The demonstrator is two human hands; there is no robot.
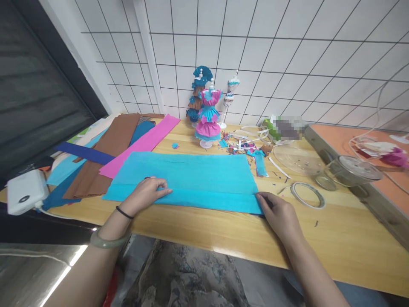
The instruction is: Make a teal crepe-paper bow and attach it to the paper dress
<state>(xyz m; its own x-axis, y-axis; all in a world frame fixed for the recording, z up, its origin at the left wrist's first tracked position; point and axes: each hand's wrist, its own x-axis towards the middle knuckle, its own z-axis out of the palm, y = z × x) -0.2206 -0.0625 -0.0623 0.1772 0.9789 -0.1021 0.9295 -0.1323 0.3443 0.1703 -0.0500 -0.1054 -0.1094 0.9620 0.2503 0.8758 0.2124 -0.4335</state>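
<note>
A wide sheet of bright blue crepe paper [198, 170] lies across the table in front of me, with a lengthwise fold line and a darker strip along its near edge. My left hand [148, 192] rests on the left part of that strip, its fingers curled and thumb tip pressed to the paper. At the right end, my right hand [279, 211] pinches the sheet's edge by the fold between thumb and fingers. A dark edge peeks out beneath the paper near the right hand.
Strips of brown crepe paper [105, 157] and pink crepe paper [143, 143] lie at left, beside a white box [27, 192]. Behind stand small paper-dressed dress forms [209, 113]. Paper scraps [243, 147], a tape roll [307, 195] and a clear jar [348, 170] sit right.
</note>
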